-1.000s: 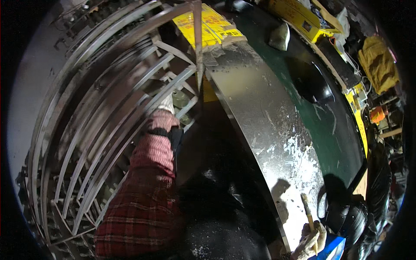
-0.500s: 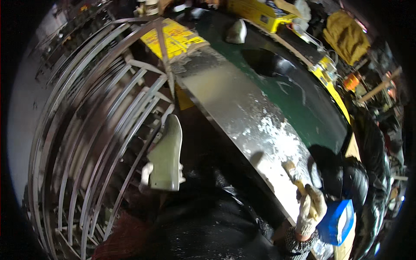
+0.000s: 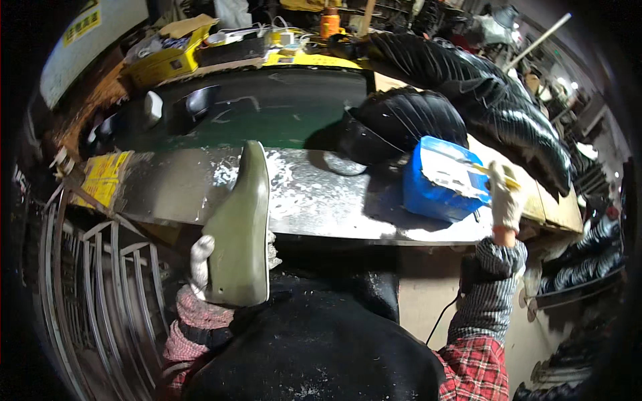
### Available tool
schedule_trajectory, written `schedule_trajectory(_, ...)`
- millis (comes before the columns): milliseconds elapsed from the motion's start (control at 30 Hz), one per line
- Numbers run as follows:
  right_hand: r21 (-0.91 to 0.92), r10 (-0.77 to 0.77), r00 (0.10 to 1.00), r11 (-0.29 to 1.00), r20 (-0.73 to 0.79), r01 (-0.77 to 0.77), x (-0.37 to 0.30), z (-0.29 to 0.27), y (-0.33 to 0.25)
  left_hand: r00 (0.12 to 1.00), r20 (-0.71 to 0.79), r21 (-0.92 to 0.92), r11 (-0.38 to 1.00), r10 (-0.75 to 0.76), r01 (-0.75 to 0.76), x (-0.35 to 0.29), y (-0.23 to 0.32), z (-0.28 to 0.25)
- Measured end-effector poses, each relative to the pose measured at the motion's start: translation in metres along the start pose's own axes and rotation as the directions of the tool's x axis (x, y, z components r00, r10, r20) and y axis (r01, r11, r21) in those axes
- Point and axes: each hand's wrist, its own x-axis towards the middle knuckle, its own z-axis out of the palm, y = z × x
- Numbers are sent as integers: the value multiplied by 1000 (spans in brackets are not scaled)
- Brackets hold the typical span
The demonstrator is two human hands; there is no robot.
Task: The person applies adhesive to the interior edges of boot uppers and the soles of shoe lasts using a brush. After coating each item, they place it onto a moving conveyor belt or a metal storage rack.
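My gloved left hand (image 3: pixel 201 262) grips an olive-green shoe last (image 3: pixel 239 230) near its wide lower end, its narrow tip pointing up. The thumb shows on one side and fingertips on the other; the last hides the palm. My gloved right hand (image 3: pixel 506 200) is closed round the yellowish handle of a brush (image 3: pixel 491 171) at the right. The brush reaches into a blue container (image 3: pixel 428 194) cut open at the top, with white stuff inside. Its bristle end cannot be made out there. The container stands on the metal bench top (image 3: pixel 180 190), which is smeared white.
Behind the metal strip runs a dark green belt (image 3: pixel 281 123) carrying a pale piece (image 3: pixel 154 107) and a black piece (image 3: pixel 198 102). Black plastic bags (image 3: pixel 408 123) bulge beside the container. A metal rack (image 3: pixel 100 287) stands at left; a yellow box (image 3: pixel 164 63) sits at the back.
The view has swung right. My right hand has lifted the brush off the white-smeared metal top and brought it to the blue container. My left hand still holds the shoe last.
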Motion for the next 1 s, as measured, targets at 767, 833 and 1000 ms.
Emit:
schedule_trajectory(767, 569, -196, 727, 761, 658, -310, -108, 197, -156, 929, 39, -514, 790, -368, 335, -52, -68, -148)
schedule_trajectory(833, 559, -229, 647, 744, 727, -365, -125, 166, -147, 946, 47, -530, 795, -320, 295, -51, -75, -146)
schedule_trajectory(1000, 618, -333, 742, 774, 583, -138, -97, 182, -185, 922, 210, -528, 756, -325, 387, -36, -61, -155)
